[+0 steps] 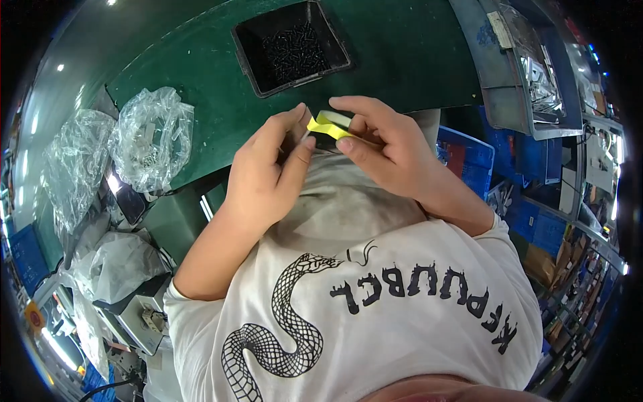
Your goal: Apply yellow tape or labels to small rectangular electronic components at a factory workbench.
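Note:
Both hands are raised close together in front of my chest, over the near edge of the green table. Between them stretches a bright yellow strip (327, 128) that looks like tape, bent in a curve, with a pale rounded edge behind it. My right hand (392, 137) is closed on the strip's right end, thumb below and index finger stretched along the top. My left hand (268, 164) is closed, thumb against fingers, at the strip's left end. A thin greyish edge shows between its fingertips, but the piece itself is mostly hidden.
A black bin (295, 50) of small dark parts stands on the green table (201, 67) beyond my hands. Clear plastic bags (153, 137) lie at the left. A grey crate (502, 74) with metal parts stands at the right, a blue crate (469, 157) below it.

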{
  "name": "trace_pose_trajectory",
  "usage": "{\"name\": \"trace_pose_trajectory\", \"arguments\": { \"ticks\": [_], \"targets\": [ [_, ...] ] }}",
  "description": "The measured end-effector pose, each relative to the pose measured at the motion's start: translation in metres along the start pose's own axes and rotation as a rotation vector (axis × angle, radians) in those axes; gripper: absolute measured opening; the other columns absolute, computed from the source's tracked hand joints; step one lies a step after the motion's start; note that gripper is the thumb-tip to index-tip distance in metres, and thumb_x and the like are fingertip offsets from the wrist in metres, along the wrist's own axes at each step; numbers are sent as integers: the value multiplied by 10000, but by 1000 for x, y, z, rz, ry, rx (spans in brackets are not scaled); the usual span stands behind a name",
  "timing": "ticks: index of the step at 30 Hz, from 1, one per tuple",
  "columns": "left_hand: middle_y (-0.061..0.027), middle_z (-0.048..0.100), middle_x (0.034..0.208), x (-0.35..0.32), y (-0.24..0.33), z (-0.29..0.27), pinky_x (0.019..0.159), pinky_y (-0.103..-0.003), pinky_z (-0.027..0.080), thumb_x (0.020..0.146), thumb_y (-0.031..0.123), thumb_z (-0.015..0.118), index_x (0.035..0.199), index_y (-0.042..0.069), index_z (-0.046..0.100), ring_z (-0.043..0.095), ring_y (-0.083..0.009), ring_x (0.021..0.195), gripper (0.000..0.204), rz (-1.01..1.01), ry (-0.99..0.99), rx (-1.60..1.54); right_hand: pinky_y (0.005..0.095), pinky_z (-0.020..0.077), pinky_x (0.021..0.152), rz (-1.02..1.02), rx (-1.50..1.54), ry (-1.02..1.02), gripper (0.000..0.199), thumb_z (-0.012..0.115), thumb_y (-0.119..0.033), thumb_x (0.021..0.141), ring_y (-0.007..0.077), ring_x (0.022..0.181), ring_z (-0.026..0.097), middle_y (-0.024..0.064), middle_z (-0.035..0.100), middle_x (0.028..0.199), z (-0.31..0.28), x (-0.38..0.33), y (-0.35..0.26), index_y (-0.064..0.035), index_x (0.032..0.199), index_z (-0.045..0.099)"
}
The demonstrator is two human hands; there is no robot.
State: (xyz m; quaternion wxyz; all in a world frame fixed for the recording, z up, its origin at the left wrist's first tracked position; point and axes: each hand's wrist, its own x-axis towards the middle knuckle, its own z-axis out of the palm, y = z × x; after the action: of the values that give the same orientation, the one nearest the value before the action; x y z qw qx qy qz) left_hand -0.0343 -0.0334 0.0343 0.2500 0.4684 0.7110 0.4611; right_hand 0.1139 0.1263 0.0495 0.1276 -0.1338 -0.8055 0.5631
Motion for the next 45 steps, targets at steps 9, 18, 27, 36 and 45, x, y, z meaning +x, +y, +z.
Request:
{"name": "trace_pose_trajectory", "arguments": {
  "ticks": [9, 18, 27, 36, 45],
  "targets": [
    [-159, 711, 1020, -1, 2, 8, 686, -284, 523, 992, 23, 529, 1301, -6, 475, 677, -175, 771, 315, -77, 83, -229, 316, 444, 508, -456, -394, 1, 362, 694, -9, 820, 225, 573, 575, 81, 624, 756, -9, 4, -1, -25, 1177, 638],
    [-114, 718, 1028, 1, 1, 11, 665, -222, 481, 1040, 60, 456, 1308, 10, 467, 635, -102, 730, 272, -177, 25, -583, 312, 466, 499, -437, -628, -12, 341, 701, -59, 803, 208, 583, 607, 41, 630, 753, -17, 6, -3, -76, 1143, 681],
    [-122, 695, 1029, 3, 6, 3, 567, -219, 478, 988, 29, 559, 1314, 9, 437, 627, -98, 694, 349, -279, -23, -786, 307, 470, 502, -427, -659, 12, 330, 705, -77, 805, 197, 584, 615, 25, 630, 760, -15, 6, 0, -103, 1135, 702],
    [-75, 656, 895, 1, -5, 4, 557, -226, 482, 843, -16, 724, 1174, 8, 491, 585, -90, 606, 405, -112, 75, -140, 310, 462, 500, -448, -687, 16, 327, 716, -91, 790, 200, 555, 594, 24, 615, 743, -14, 7, -2, -112, 1115, 711],
    [-132, 702, 892, 0, -1, 9, 583, -269, 524, 1010, 31, 492, 1145, -4, 474, 700, -180, 697, 141, -16, 150, -72, 308, 437, 476, -443, -682, 4, 340, 696, -70, 812, 201, 528, 570, 26, 590, 695, -17, 8, -5, -117, 1149, 701]
  ]
}}
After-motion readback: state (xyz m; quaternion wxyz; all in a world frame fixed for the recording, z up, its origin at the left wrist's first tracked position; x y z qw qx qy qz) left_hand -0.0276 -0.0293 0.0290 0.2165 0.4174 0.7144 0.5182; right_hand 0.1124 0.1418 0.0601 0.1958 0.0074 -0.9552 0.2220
